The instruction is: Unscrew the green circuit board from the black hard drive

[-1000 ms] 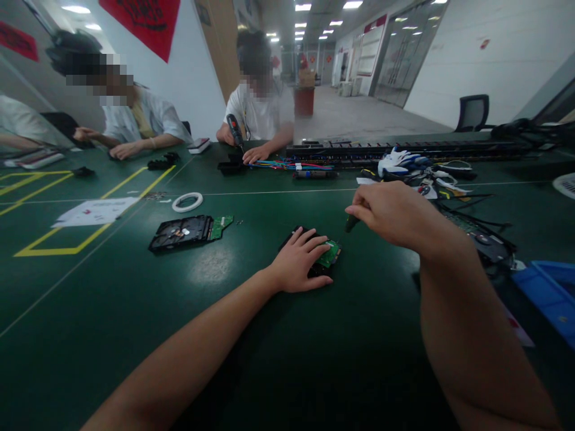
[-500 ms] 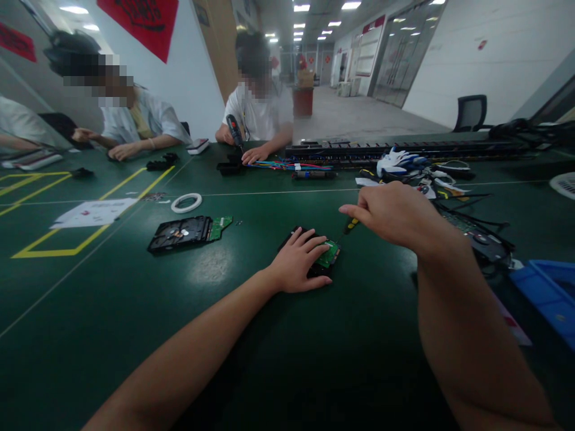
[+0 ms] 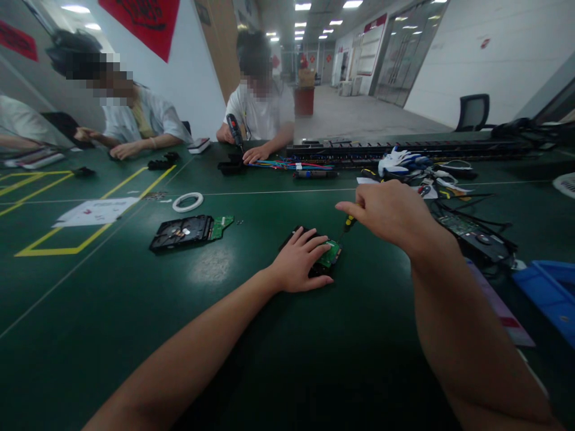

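Fingers spread, my left hand [image 3: 300, 261] lies flat across a hard drive [image 3: 333, 254] whose green circuit board shows past the fingertips. Most of the drive is hidden under that hand. My right hand [image 3: 389, 209] is closed around a yellow and black screwdriver [image 3: 349, 222]. The screwdriver's thin shaft slants down to the board's far right edge; whether the tip touches a screw is too small to tell. Left of my hands, a second hard drive [image 3: 182, 233] lies with its green board [image 3: 221, 226] sticking out on the right, beside a few tiny screws [image 3: 240, 222].
A white tape ring [image 3: 187, 202] and paper sheet [image 3: 96, 212] lie to the left. At the right are gloves [image 3: 402, 161], cables, another drive [image 3: 483, 239] and a blue bin [image 3: 545, 293]. Across the green table [image 3: 211, 347], a person holds a power screwdriver [image 3: 234, 129]; others sit left.
My right hand has shifted slightly left with the screwdriver, which stands a bit more upright. My left hand stays on the hard drive.
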Tool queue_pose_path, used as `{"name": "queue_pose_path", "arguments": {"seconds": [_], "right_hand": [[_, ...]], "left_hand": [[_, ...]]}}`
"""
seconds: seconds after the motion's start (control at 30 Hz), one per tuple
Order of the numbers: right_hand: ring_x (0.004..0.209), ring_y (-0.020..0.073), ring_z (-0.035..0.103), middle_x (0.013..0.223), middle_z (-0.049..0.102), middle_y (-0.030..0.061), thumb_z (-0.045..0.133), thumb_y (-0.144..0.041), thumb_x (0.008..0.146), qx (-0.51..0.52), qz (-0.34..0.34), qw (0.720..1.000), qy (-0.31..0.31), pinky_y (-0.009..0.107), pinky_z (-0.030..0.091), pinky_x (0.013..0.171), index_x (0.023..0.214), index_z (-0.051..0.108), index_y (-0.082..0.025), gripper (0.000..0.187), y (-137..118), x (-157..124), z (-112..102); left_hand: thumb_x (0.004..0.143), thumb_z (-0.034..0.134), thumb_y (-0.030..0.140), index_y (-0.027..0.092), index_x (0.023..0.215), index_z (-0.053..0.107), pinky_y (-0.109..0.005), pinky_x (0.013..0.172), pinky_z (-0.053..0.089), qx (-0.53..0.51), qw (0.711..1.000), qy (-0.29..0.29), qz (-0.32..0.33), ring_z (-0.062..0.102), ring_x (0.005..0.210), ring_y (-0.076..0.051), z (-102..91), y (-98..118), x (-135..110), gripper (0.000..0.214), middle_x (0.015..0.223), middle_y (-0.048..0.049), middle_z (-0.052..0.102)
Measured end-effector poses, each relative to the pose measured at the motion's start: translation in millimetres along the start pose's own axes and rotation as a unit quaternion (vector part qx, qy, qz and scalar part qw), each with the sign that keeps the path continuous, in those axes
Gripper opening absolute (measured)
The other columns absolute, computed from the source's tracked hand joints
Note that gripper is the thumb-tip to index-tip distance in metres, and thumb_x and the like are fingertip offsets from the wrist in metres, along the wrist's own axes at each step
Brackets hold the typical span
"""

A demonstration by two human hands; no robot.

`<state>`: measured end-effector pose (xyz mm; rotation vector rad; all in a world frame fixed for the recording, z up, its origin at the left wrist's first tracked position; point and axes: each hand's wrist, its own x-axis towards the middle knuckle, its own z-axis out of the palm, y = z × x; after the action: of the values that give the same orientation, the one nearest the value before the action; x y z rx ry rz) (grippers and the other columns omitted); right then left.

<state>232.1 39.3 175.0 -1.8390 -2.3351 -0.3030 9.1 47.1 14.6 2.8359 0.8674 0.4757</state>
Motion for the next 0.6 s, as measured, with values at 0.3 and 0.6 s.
{"name": "queue_pose_path", "arguments": {"seconds": [0.3,0.6], "right_hand": [[0.090,0.0263,0.069,0.099,0.077,0.0107,0.060,-0.026,0.096,0.028,-0.079,0.996,-0.010,0.035,0.042,0.074,0.098,0.075,-0.018,0.017,5.9,-0.8,-1.9],[0.096,0.0273,0.067,0.104,0.075,0.0115,0.055,-0.023,0.098,0.042,-0.120,0.992,0.002,0.036,0.043,0.078,0.098,0.072,-0.018,0.018,3.5,3.5,4.3]], "left_hand": [[0.090,0.056,0.080,0.022,0.157,0.047,-0.068,0.131,0.013,-0.003,1.000,0.001,0.000,0.029,0.158,-0.042,1.1,-1.2,-0.1,0.089,0.165,-0.0116,0.046],[0.090,0.058,0.079,0.024,0.156,0.048,-0.067,0.131,0.012,-0.007,1.000,0.004,-0.003,0.030,0.158,-0.042,0.6,0.3,0.0,0.086,0.165,-0.0109,0.046]]}}
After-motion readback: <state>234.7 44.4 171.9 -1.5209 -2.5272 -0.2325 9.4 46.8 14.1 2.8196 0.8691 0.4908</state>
